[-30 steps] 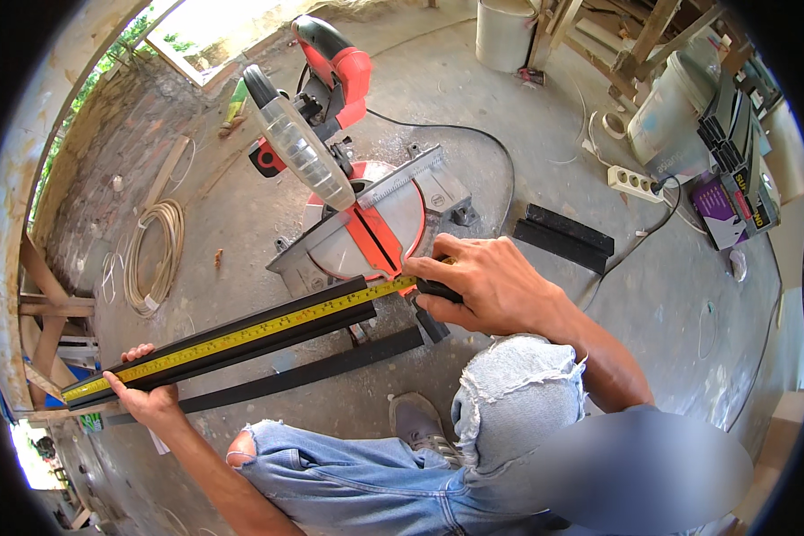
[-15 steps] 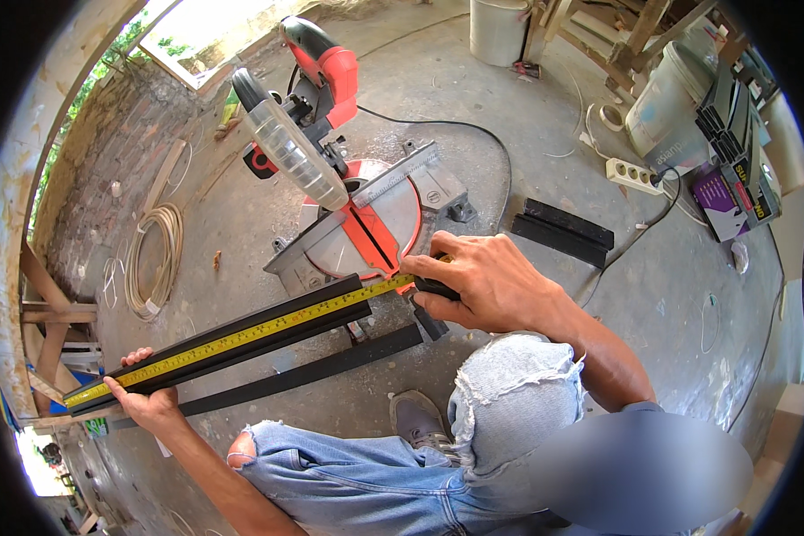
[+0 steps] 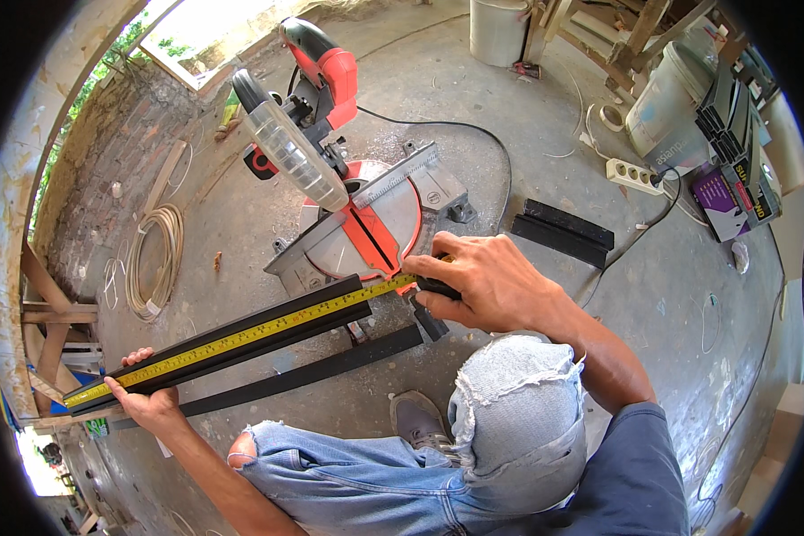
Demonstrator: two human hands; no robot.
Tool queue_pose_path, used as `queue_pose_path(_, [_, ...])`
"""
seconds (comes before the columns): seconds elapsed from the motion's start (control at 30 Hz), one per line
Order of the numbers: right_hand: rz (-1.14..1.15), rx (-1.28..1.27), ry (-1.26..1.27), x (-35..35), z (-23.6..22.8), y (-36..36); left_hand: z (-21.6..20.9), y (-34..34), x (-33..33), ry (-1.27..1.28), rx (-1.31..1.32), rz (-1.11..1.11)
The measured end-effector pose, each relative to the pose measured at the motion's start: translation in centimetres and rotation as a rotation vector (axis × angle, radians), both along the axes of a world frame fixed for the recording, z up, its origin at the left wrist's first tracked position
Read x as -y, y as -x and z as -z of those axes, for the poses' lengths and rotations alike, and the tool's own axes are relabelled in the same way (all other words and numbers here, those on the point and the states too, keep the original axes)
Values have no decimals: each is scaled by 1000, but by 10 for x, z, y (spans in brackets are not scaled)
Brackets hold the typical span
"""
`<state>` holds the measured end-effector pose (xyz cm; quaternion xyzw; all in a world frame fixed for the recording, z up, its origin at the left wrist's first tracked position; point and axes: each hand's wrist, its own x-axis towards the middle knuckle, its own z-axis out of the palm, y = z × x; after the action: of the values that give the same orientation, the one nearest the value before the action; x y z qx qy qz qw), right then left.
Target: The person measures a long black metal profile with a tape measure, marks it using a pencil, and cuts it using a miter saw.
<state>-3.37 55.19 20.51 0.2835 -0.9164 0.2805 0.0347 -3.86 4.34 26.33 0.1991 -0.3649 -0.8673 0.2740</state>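
Observation:
My left hand is closed around the far-left end of a black channel-shaped profile, its thumb pressing on the yellow tape blade. My right hand grips the dark case of a tape measure by the profile's right end. The yellow blade lies stretched along the profile and runs past its end to the case. A second black strip lies below the profile, nearer my legs. Just beyond my right hand stands a red and grey miter saw with its head raised.
A short black profile piece lies right of the saw. A white power strip, a purple box and white buckets stand farther right and back. Coiled cable lies at left. A black cord loops behind the saw.
Both hands, the tape and the profile stay almost in place. My dark sleeve at lower right now shows clearly where a blur was before.

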Motion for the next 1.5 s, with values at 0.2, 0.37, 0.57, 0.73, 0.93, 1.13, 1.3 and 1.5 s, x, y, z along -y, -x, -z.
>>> queue_pose_path(0.2, [15,0,19,-3,1,-1,-1,0,-1,5,10,-24])
queue_pose_path(0.37, [21,2,35,-6,2,-1,-1,0,-1,-1,14,-24])
queue_pose_path(0.57, [17,-3,35,-8,5,0,0,0,2,-15,1,6])
queue_pose_path(0.73, [18,30,-4,-9,2,0,0,-1,3,-20,2,8])
queue_pose_path(0.93, [18,32,0,-10,3,0,-2,-1,-2,-5,11,-8])
queue_pose_path(1.13, [22,36,-6,-12,6,0,1,-2,8,-8,-20,69])
queue_pose_path(1.3, [21,40,-7,-13,7,0,-2,-1,-4,-11,13,-10])
queue_pose_path(1.5, [22,65,-37,-12,7,0,-3,0,-3,-8,16,-27])
